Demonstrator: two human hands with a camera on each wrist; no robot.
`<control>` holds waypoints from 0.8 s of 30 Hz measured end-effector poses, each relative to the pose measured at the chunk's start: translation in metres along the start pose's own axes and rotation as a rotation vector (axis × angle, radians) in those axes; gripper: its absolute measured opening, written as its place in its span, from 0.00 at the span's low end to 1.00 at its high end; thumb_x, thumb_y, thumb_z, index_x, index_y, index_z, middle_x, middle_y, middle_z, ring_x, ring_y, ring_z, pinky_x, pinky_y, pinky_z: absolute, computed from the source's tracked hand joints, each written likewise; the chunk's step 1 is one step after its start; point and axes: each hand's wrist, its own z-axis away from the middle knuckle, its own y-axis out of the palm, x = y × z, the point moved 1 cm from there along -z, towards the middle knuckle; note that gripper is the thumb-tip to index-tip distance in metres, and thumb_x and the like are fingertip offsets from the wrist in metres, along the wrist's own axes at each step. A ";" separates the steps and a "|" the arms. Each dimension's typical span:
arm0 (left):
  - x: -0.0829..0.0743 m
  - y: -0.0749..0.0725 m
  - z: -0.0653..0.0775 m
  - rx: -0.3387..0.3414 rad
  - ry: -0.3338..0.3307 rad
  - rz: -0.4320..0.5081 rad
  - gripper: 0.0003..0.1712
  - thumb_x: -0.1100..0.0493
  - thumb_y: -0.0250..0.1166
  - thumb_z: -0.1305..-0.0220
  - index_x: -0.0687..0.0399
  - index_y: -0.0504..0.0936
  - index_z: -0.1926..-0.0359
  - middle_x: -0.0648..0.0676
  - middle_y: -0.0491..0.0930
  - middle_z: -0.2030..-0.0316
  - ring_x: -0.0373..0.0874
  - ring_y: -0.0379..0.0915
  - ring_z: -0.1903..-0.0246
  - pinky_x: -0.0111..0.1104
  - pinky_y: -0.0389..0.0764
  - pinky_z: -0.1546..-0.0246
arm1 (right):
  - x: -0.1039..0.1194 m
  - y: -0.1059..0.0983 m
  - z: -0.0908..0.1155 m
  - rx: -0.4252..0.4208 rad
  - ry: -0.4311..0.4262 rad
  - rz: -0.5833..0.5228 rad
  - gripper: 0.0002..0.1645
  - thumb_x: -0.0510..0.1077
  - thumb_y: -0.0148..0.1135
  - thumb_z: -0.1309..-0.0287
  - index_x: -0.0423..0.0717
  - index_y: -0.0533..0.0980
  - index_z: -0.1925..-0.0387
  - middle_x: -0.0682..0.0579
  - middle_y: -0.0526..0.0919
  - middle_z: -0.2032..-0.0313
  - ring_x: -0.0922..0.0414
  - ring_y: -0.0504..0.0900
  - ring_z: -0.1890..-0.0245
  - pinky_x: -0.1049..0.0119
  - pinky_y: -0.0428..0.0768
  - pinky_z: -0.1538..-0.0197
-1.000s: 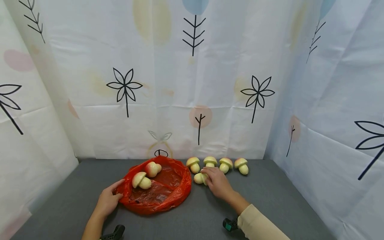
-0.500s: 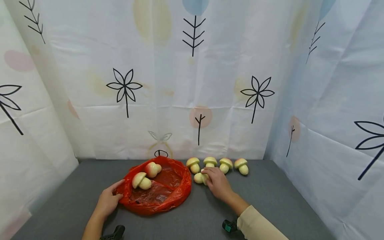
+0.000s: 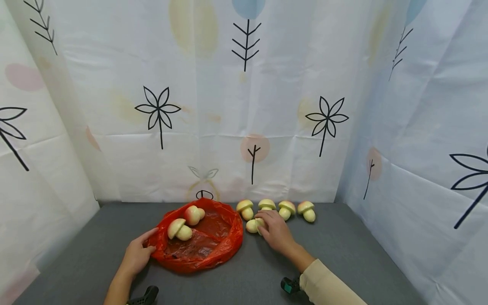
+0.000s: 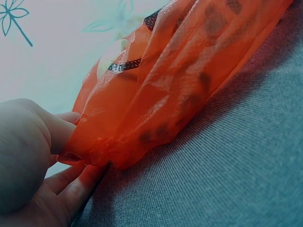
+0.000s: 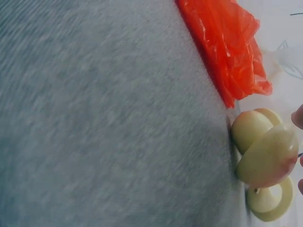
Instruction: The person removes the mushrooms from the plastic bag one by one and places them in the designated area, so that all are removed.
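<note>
A red plastic bag point(image 3: 225, 254) lies with its mouth spread in a wide ring on the grey table. Two toy mushrooms, one in front point(image 3: 179, 231) and one behind point(image 3: 193, 215), rest inside it. My left hand point(image 3: 138, 255) pinches the bag's left rim, thumb on the near side; the left wrist view shows the red film point(image 4: 156, 94) between thumb and fingers. My right hand point(image 3: 275, 231) hovers at another toy mushroom point(image 3: 252, 226), its fingers spread around the cap point(image 5: 272, 158). In the right wrist view the fingertips point(image 5: 298, 117) show a small gap from that cap.
Behind the right hand, several more pale toy mushrooms stand in a row, from the one nearest the bag point(image 3: 245, 209) to the one at far right point(image 3: 306, 211). Patterned white curtains point(image 3: 213, 106) enclose the table's back and sides.
The right hand's fingers have lifted and spread slightly at the mushroom beside the bag. The left hand and the bag have stayed in place.
</note>
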 end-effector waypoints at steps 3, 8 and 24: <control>-0.001 0.000 0.000 -0.002 0.001 0.002 0.35 0.72 0.53 0.39 0.64 0.62 0.29 0.74 0.57 0.33 0.69 0.50 0.33 0.61 0.56 0.37 | 0.003 0.000 -0.006 0.005 -0.001 -0.013 0.17 0.33 0.70 0.51 0.39 0.81 0.55 0.43 0.82 0.52 0.46 0.77 0.50 0.48 0.75 0.48; -0.002 -0.001 0.001 0.000 -0.006 -0.002 0.35 0.71 0.53 0.39 0.64 0.62 0.29 0.74 0.57 0.32 0.69 0.49 0.33 0.61 0.54 0.37 | 0.010 0.001 -0.017 0.005 -0.013 -0.012 0.17 0.34 0.69 0.50 0.41 0.81 0.55 0.42 0.82 0.52 0.45 0.78 0.50 0.48 0.74 0.47; -0.002 -0.001 0.001 0.004 0.002 -0.008 0.35 0.72 0.53 0.39 0.64 0.62 0.29 0.74 0.57 0.33 0.69 0.49 0.33 0.61 0.56 0.37 | 0.041 0.019 -0.061 0.111 0.141 -0.133 0.18 0.37 0.65 0.43 0.45 0.79 0.49 0.47 0.80 0.48 0.47 0.75 0.44 0.50 0.73 0.42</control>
